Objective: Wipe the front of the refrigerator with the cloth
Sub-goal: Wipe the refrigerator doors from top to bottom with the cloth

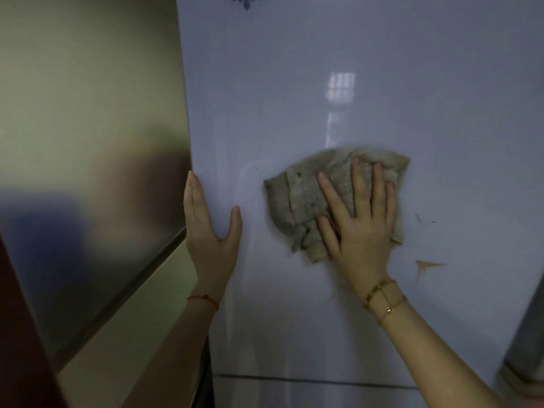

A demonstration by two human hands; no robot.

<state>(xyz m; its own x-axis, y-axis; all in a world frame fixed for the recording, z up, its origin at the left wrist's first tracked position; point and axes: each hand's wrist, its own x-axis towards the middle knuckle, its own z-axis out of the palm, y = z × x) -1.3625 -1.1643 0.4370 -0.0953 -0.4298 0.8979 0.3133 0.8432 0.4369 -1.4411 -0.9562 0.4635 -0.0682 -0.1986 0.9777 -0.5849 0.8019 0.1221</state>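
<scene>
The refrigerator front [338,69] is a glossy pale blue-white door that fills most of the view. A crumpled grey-beige cloth [297,198] lies flat against it at mid height. My right hand [360,222] presses on the cloth with its fingers spread and straight. My left hand [210,231] rests on the door's left edge, fingers straight along the side and thumb on the front. A brown smear [425,265] marks the door just right of my right wrist.
A brushed metal panel [88,142] stands to the left of the refrigerator, with a pale wall strip [132,319] beneath it. A horizontal seam [309,380] between doors runs below my arms. A grey object [527,334] shows at the right edge.
</scene>
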